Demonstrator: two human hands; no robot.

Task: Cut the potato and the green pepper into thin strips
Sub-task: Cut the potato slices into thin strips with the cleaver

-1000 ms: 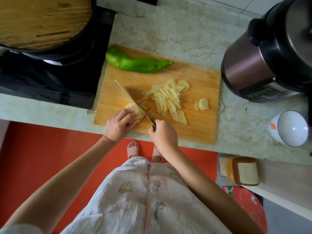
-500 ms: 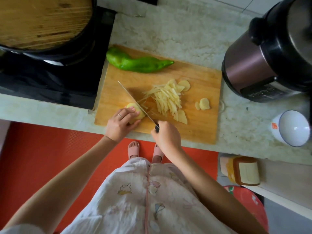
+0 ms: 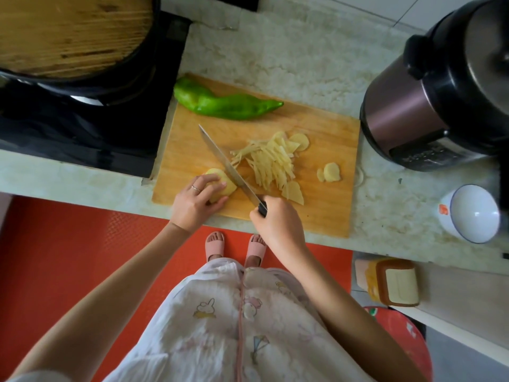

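Marble counter point(image 3: 275, 51), red floor point(image 3: 68, 244); potato point(image 3: 231, 188) on board point(image 3: 316, 128).

place: my home kitchen | 12 o'clock: stone countertop point(image 3: 275, 51) with my wooden cutting board point(image 3: 325, 205) | 10 o'clock: black stove point(image 3: 82, 133), wok point(image 3: 154, 64) under wooden lid point(image 3: 68, 31) | 2 o'clock: electric pressure cooker point(image 3: 407, 111) | 3 o'clock: white bowl point(image 3: 473, 213)

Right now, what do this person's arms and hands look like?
The left arm and right arm are bare: no sleeves, watch or bracelet showing. The left hand wears a thin ring on one finger; the right hand shows no ring or glove.
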